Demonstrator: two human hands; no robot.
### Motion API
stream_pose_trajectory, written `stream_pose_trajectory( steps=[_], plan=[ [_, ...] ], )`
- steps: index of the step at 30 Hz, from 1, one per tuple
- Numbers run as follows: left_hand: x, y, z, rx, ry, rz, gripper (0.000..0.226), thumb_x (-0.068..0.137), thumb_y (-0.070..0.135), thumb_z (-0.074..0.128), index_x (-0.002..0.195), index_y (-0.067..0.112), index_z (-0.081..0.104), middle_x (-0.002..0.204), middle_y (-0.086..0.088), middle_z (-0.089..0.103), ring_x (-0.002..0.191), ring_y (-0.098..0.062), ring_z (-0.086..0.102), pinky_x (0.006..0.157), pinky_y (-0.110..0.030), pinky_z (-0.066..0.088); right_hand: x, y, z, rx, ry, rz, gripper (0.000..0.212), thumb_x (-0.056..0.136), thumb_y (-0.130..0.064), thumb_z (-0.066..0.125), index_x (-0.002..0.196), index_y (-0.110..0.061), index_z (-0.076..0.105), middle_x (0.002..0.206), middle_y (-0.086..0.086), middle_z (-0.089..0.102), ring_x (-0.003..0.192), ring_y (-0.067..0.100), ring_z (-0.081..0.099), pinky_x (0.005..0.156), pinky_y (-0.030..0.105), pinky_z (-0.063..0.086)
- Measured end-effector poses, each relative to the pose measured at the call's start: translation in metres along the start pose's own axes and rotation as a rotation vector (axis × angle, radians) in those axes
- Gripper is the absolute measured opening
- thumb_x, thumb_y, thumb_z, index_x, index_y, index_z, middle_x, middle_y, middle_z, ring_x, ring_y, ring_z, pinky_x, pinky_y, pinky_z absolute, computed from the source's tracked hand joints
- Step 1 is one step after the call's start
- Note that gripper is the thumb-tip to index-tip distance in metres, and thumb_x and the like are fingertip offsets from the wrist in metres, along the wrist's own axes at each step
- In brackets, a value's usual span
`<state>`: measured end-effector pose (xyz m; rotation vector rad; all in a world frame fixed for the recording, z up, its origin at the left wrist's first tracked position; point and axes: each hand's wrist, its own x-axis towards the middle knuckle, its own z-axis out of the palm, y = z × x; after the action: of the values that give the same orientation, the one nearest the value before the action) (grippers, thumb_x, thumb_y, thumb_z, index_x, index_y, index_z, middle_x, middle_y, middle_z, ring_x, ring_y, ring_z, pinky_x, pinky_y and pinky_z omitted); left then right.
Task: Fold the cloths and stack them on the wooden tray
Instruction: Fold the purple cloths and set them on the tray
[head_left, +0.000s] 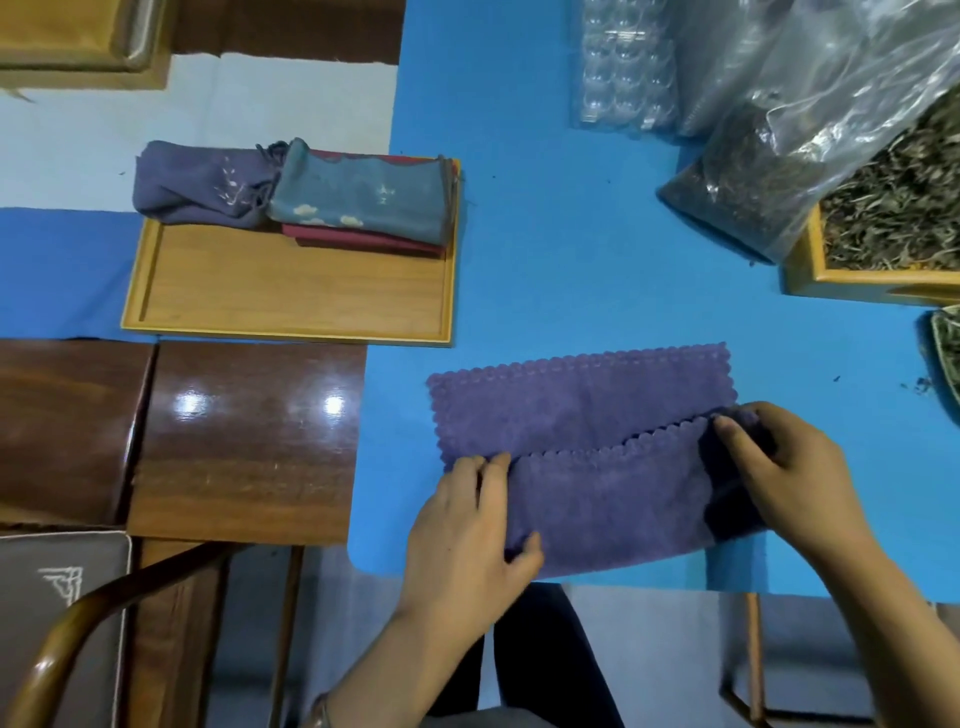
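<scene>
A purple cloth (582, 415) with scalloped edges lies on the blue table cover near the front edge, its near half folded up over the far half. My left hand (467, 530) pinches the folded flap at its left end. My right hand (784, 473) grips the flap's right end. To the far left sits the wooden tray (291, 291). At its back edge lie a folded blue cloth with clouds (358, 200) on top of a folded dark red cloth (363, 241), and a bunched purple-blue cloth (202, 184) beside them.
A glossy dark wooden table (244, 441) borders the blue cover on the left, with a chair armrest (104, 608) below. Clear plastic bags of dried leaves (769, 156) and a wooden box of leaves (883, 228) fill the far right. Stacked clear cups (623, 67) stand at the back.
</scene>
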<state>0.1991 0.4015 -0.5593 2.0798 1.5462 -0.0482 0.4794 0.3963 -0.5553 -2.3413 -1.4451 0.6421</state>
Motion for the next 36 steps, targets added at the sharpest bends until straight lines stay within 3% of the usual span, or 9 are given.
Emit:
stream_pose_trajectory(
  steps=[3,9,12,14,18,20,25,30,36],
  plan=[
    [0.003,-0.004,-0.002,-0.128,0.087,-0.064,0.049,0.081,0.023,0.057,0.129,0.020,0.049,0.115,0.001,0.057,0.099,-0.021,0.060,0.067,-0.033,0.049,0.001,0.003,0.001,0.007,-0.011,-0.006,0.020,0.091,-0.022,0.060,0.074,-0.014,0.055,0.062,0.003,0.059,0.060,0.017,0.054,0.051,0.025,0.036],
    [0.002,-0.017,-0.003,-0.281,0.090,-0.022,0.061,0.073,0.060,0.054,0.126,0.030,0.047,0.116,0.017,0.048,0.104,0.000,0.048,0.075,-0.020,0.046,0.001,0.008,0.000,0.049,-0.008,0.017,0.021,0.091,-0.021,0.060,0.072,-0.015,0.054,0.061,0.002,0.058,0.061,0.018,0.054,0.053,0.026,0.039],
    [0.001,-0.023,0.002,-0.346,0.162,-0.018,0.023,0.080,0.028,0.067,0.102,0.021,0.064,0.105,0.009,0.058,0.096,-0.008,0.058,0.081,-0.030,0.051,0.001,0.007,0.001,0.080,-0.002,0.024,0.020,0.092,-0.022,0.060,0.072,-0.018,0.054,0.062,-0.005,0.058,0.062,0.009,0.054,0.052,0.025,0.036],
    [0.001,-0.027,0.002,-0.464,0.235,-0.060,0.013,0.085,0.025,0.064,0.096,0.019,0.067,0.099,0.010,0.060,0.089,-0.003,0.059,0.080,-0.031,0.051,0.002,0.007,0.002,0.091,-0.005,0.030,0.021,0.092,-0.023,0.059,0.072,-0.018,0.054,0.062,-0.002,0.059,0.062,0.011,0.055,0.052,0.026,0.035],
    [-0.004,-0.030,0.001,-0.549,0.153,-0.044,0.049,0.078,0.051,0.059,0.121,0.028,0.053,0.115,0.017,0.052,0.107,0.006,0.051,0.092,-0.013,0.042,0.003,0.008,0.003,0.094,-0.019,0.023,0.020,0.092,-0.022,0.059,0.073,-0.015,0.055,0.063,0.003,0.060,0.063,0.017,0.056,0.053,0.027,0.037],
    [-0.008,-0.034,0.002,-0.413,0.113,0.050,0.049,0.076,0.045,0.063,0.121,0.028,0.053,0.119,0.016,0.047,0.109,0.007,0.047,0.093,-0.013,0.040,0.003,0.008,0.003,0.099,-0.025,0.026,0.020,0.092,-0.023,0.059,0.074,-0.015,0.057,0.064,0.003,0.061,0.064,0.019,0.057,0.053,0.027,0.038],
    [-0.005,-0.040,0.005,-0.709,0.282,-0.155,0.035,0.087,0.015,0.065,0.116,0.031,0.056,0.108,0.021,0.064,0.101,0.002,0.061,0.083,-0.018,0.052,0.003,0.009,0.002,0.124,-0.038,0.040,0.020,0.092,-0.022,0.058,0.074,-0.015,0.057,0.065,0.003,0.061,0.064,0.019,0.056,0.054,0.028,0.039],
    [0.005,-0.045,-0.006,-0.965,0.372,-0.206,0.023,0.082,0.007,0.071,0.095,0.026,0.067,0.091,0.009,0.073,0.087,-0.008,0.069,0.075,-0.017,0.052,0.003,0.008,-0.003,0.265,-0.007,0.061,0.019,0.093,-0.024,0.058,0.076,-0.015,0.059,0.068,0.004,0.062,0.060,0.014,0.052,0.054,0.020,0.040],
    [0.035,-0.045,-0.025,-0.972,0.454,-0.193,0.023,0.084,0.015,0.070,0.090,0.036,0.064,0.088,0.014,0.068,0.054,-0.007,0.061,0.056,-0.020,0.053,0.020,-0.001,-0.009,0.471,0.129,0.068,0.014,0.093,-0.026,0.060,0.085,-0.015,0.064,0.080,-0.008,0.066,0.067,-0.007,0.058,0.062,0.006,0.044]
  ],
)
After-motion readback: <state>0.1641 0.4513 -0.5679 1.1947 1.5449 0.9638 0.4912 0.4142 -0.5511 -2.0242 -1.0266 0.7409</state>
